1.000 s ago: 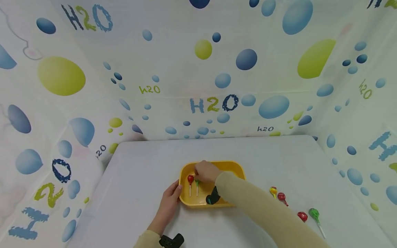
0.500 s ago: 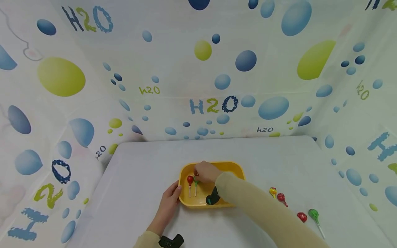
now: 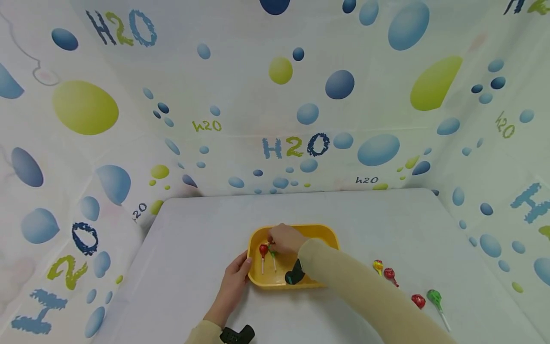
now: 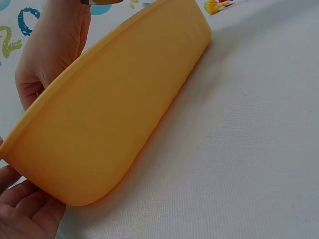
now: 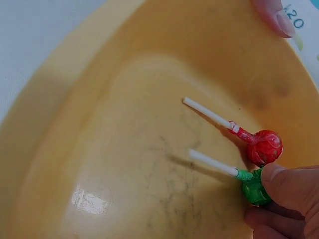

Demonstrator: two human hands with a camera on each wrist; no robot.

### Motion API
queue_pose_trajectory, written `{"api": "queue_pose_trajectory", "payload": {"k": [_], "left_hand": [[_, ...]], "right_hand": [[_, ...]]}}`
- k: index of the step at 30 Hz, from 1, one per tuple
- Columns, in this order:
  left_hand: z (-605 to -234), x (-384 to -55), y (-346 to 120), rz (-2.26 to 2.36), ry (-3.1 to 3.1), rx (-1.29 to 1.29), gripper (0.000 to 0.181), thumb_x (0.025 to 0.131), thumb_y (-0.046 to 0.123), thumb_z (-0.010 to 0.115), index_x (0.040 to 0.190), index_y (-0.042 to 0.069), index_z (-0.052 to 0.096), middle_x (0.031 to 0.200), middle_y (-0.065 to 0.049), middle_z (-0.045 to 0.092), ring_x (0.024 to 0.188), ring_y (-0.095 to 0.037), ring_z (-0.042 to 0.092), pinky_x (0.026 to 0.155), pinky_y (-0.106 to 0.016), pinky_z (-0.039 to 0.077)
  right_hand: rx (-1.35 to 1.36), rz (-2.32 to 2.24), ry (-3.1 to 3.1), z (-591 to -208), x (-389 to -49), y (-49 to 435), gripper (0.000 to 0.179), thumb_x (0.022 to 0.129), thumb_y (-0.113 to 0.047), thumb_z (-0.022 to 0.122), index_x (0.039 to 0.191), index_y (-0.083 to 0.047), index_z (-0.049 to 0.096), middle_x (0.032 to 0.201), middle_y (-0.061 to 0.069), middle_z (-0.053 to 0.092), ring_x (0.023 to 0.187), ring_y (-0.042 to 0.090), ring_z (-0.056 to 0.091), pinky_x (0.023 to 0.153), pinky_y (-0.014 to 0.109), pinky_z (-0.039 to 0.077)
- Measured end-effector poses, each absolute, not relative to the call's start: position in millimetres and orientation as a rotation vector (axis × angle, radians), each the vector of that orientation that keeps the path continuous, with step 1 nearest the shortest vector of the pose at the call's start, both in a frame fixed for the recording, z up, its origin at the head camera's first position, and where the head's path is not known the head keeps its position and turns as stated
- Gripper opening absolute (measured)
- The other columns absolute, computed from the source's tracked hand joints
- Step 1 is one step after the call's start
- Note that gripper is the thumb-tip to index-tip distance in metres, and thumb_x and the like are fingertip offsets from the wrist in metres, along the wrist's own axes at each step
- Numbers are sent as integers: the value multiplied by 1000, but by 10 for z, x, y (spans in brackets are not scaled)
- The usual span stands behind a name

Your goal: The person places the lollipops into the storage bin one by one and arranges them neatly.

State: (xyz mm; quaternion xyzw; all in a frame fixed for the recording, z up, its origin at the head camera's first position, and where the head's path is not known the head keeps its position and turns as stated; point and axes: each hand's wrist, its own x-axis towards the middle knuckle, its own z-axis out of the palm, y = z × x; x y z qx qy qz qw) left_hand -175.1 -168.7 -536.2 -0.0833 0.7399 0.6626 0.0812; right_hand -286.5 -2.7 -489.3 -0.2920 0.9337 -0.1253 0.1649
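Note:
A yellow plastic tray (image 3: pixel 275 286) stands on the table in the head view. My left hand (image 3: pixel 235 274) holds its left end, thumb over the rim, other fingers against the outside in the left wrist view. Inside the tray, my right hand (image 3: pixel 287 239) pinches the wrapped head of a green lollipop (image 5: pixel 253 190) between thumb and fingers. Its white stick points away from the hand, raised a little above the tray floor, over its shadow. Close beside it lies a red lollipop (image 5: pixel 265 148), its stick roughly parallel. The right forearm covers part of the tray's right side.
To the right of the tray lie a yellow lollipop (image 3: pixel 378 266), a red lollipop (image 3: pixel 389 274), another red lollipop (image 3: pixel 418 300) partly behind the right sleeve, and a green lollipop (image 3: pixel 435 298). A patterned cloth (image 3: pixel 240 157) hangs behind the white table (image 3: pixel 206 224).
Within the right hand's pinch, the green lollipop has shifted slightly left, then its stick end has swung a little right. The left hand keeps its hold on the tray.

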Motion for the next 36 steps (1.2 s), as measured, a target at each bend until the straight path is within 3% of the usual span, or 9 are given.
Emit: {"api": "queue_pose_trajectory", "payload": {"k": [18,28,36], "left_hand": [[-5349,-1740,-1684,1988,2212,-237,53,102,31,44,146,3,34,144,-19,42,112,-24,54,91,-29,51],[-5356,-1743,-1683,1985,2205,-231,53,103,30,43,147,3,34,145,-19,41,115,-26,53,94,-33,49],[-5336,-1732,-1677,1999,2203,-239,53,102,30,43,147,3,34,145,-19,41,113,-25,53,92,-30,50]], "right_hand": [[-821,-368,2670,-4902,-2856,-16,22,87,-20,70,106,-8,69,98,0,68,83,11,58,84,25,51],[-832,-365,2673,-4893,-2835,-9,12,86,-18,71,94,-11,69,82,-5,63,73,11,53,74,21,49],[-779,-387,2649,-4875,-2822,-14,18,85,-19,73,100,-11,68,86,-5,63,75,12,54,77,22,50]]}}
